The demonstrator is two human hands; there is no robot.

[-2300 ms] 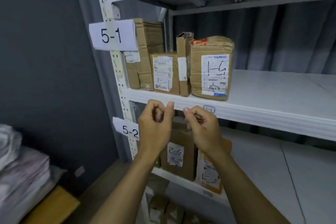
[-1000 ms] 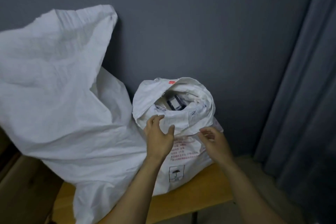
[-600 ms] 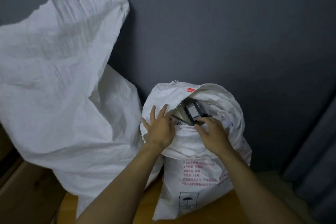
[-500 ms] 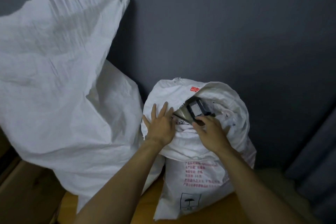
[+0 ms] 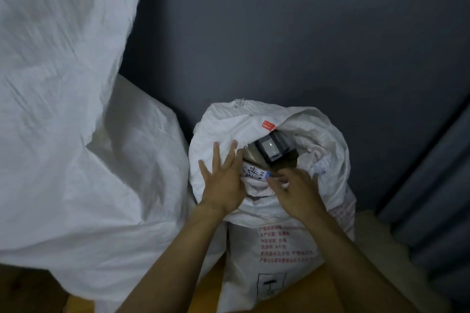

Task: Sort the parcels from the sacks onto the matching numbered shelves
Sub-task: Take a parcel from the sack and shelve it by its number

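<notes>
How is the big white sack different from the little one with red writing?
The big sack towers to the picture's top; the little sack sits much lower. The little sack carries red printing; the big sack looks plain. The little sack's mouth is open, showing parcels; the big sack's mouth is out of view. Both are white and crinkly.

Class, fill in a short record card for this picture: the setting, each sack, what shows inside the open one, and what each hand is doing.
setting: wooden bench against a grey wall
small sack: open, rim rolled down, red print on its front
large sack: to its left, touching it
inside: dark parcel on top, labelled parcel beneath
left hand: fingers straight, pressing the small sack's rim
right hand: fingers curled at the labelled parcel; grip too blurred to tell
</notes>
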